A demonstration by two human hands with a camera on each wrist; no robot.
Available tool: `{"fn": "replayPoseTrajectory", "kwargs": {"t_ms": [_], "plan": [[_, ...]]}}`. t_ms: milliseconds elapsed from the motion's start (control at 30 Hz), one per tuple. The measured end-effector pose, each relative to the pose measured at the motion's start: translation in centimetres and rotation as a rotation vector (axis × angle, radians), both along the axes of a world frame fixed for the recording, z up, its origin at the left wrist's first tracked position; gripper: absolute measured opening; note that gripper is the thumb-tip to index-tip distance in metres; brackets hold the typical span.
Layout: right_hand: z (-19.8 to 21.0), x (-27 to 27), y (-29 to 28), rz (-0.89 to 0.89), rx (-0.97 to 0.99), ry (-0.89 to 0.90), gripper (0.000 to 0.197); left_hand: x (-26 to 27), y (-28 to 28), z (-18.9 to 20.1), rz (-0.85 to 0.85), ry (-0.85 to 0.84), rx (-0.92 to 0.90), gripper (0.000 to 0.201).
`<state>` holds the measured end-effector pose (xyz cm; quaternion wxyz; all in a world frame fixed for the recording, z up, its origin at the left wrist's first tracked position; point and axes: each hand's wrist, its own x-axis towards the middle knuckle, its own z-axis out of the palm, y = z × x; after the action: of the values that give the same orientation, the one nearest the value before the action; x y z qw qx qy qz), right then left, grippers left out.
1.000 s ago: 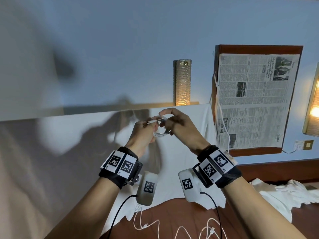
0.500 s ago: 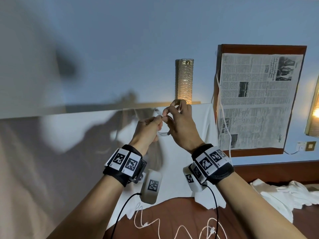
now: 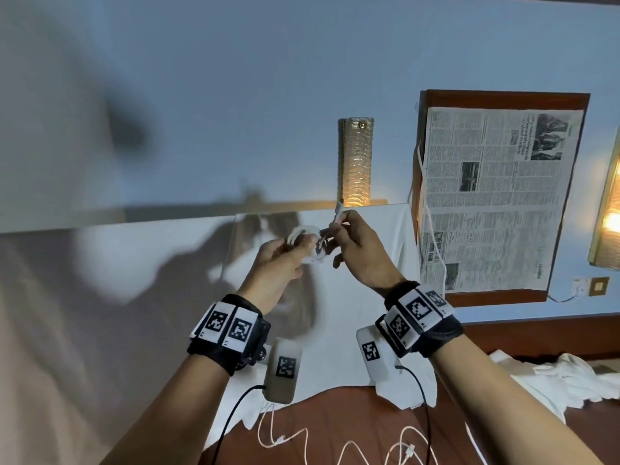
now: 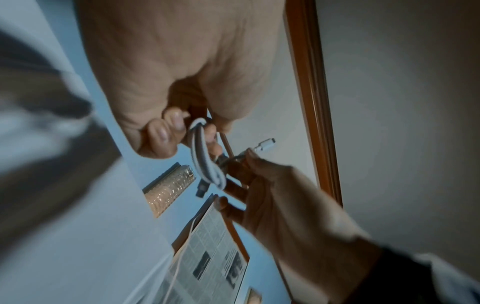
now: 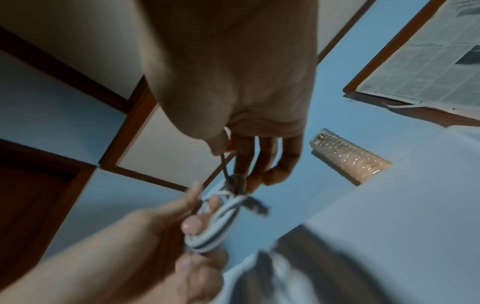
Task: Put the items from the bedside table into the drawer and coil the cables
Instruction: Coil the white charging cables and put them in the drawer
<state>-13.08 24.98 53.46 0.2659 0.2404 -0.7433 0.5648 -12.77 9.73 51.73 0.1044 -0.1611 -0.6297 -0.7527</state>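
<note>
A white cable coil point(image 3: 307, 245) point(image 4: 205, 162) point(image 5: 218, 220) is held in the air in front of me. My left hand point(image 3: 285, 256) point(image 4: 176, 131) point(image 5: 192, 222) grips the bundled loops. My right hand point(image 3: 345, 236) point(image 4: 246, 164) point(image 5: 244, 164) pinches the cable's free end, and its white plug point(image 3: 338, 209) point(image 4: 265, 144) sticks up past the fingers. The end runs round the coil between the two hands. More loose white cable point(image 3: 352, 448) lies below on the brown surface point(image 3: 335, 414). The wooden bedside table point(image 3: 567, 95) at the right has a newspaper point(image 3: 496, 196) over it.
A white charger cable point(image 3: 432, 236) hangs along the bedside table's left edge. A glass wall lamp point(image 3: 355, 162) glows behind my hands. White bed linen point(image 3: 369, 236) lies under them, and crumpled white cloth point(image 3: 563, 374) at lower right. A wall socket point(image 3: 592, 286) sits at far right.
My hands have drawn slightly apart. The right hand has pulled the cable's end through and up, so the plug now shows above its fingers. The loop looks tighter and smaller.
</note>
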Motion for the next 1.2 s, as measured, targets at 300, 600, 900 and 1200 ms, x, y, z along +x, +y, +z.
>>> {"fn": "replayPoseTrajectory", "kwargs": {"t_ms": [300,600,900,1200], "plan": [[-1.4,0.5,-0.3,0.016,-0.41,-0.107,0.008,0.5,1.4,-0.1,0.099,-0.004,0.26,0.017],[-2.1,0.6,0.9,-0.044,-0.32,-0.055,0.007,0.1,0.9,-0.3,0.169,0.01,0.213,0.014],[-3.1,0.5,2.3,0.2,-0.349,-0.381,0.026,0.7,1.0,-1.5,-0.005,0.022,0.057,0.011],[-5.3,1.7,3.8,0.18,-0.091,-0.446,0.011,1.3,0.1,-4.2,-0.142,-0.136,-0.075,0.025]]}}
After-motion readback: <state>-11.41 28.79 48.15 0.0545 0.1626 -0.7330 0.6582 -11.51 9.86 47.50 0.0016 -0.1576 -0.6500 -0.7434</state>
